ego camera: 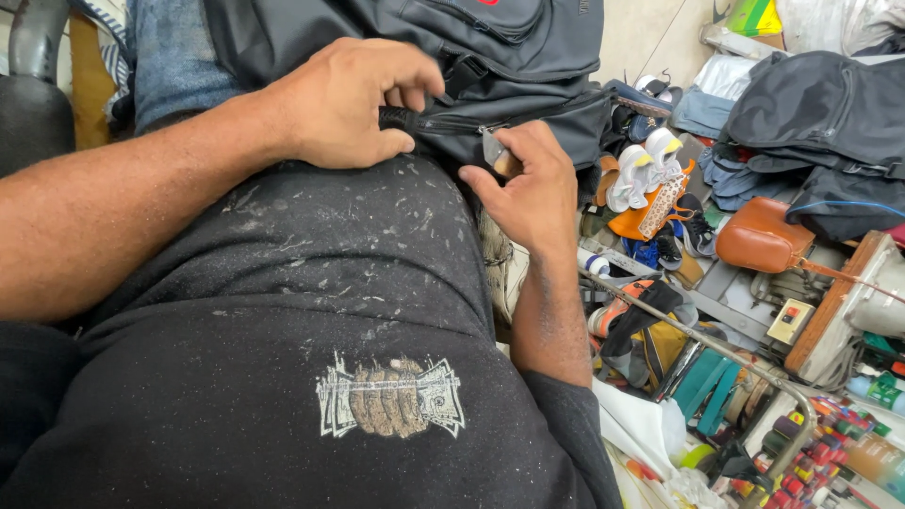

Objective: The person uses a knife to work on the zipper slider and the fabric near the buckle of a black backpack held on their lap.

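Note:
A dark grey backpack (490,47) lies across my lap at the top of the head view. My left hand (349,104) pinches the backpack's zipper seam (443,123), fingers closed on the fabric. Just right of it, my right hand (528,184) grips a small blade with a wooden handle (497,153), its tip at the zipper line. My black shirt, dusted with lint and bearing a printed patch, fills the lower frame.
To the right lies a cluttered heap: white shoes (641,165), a tan leather bag (759,236), dark bags (820,113), a metal rod (716,349), thread spools (820,452) and part of a sewing machine (848,302).

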